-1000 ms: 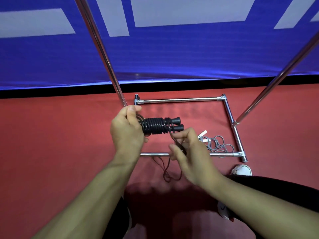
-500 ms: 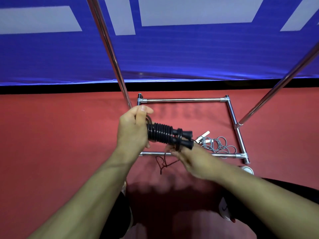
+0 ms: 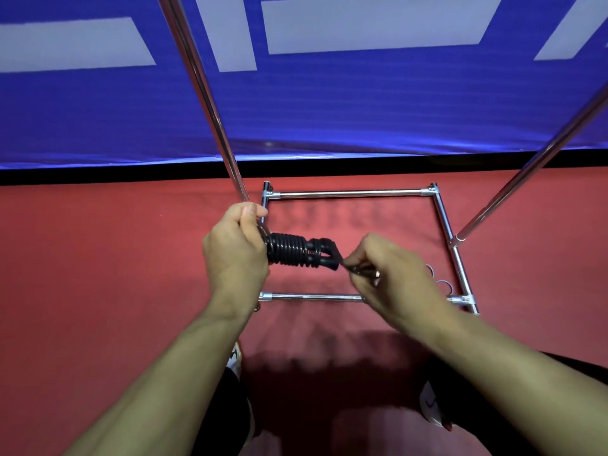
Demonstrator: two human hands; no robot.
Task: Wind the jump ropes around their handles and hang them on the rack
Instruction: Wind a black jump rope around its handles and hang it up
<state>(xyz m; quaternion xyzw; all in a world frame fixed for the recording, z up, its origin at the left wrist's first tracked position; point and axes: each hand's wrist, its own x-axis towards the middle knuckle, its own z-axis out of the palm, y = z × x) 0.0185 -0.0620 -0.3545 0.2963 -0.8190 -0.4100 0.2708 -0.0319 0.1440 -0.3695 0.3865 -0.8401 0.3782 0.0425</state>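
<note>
My left hand (image 3: 235,258) grips the near end of a black jump rope (image 3: 296,250), whose two handles lie side by side with the cord wound in tight coils around them. My right hand (image 3: 391,274) pinches the loose tail of the black cord just past the handles' tips and holds it taut. The chrome rack (image 3: 348,193) stands on the red floor right behind my hands, its rectangular base frame below them and two uprights rising out of view. A grey jump rope (image 3: 442,284) lies in loops inside the base, mostly hidden behind my right hand.
A blue banner with pale lettering (image 3: 329,93) hangs behind the rack. Both uprights (image 3: 210,103) slant up to either side of my hands. My shoes (image 3: 431,406) and dark trouser legs show at the bottom edge.
The slack cord that dangled below the handles has been drawn up. My right hand has moved from under the handles out to the right, pulling the tail tight.
</note>
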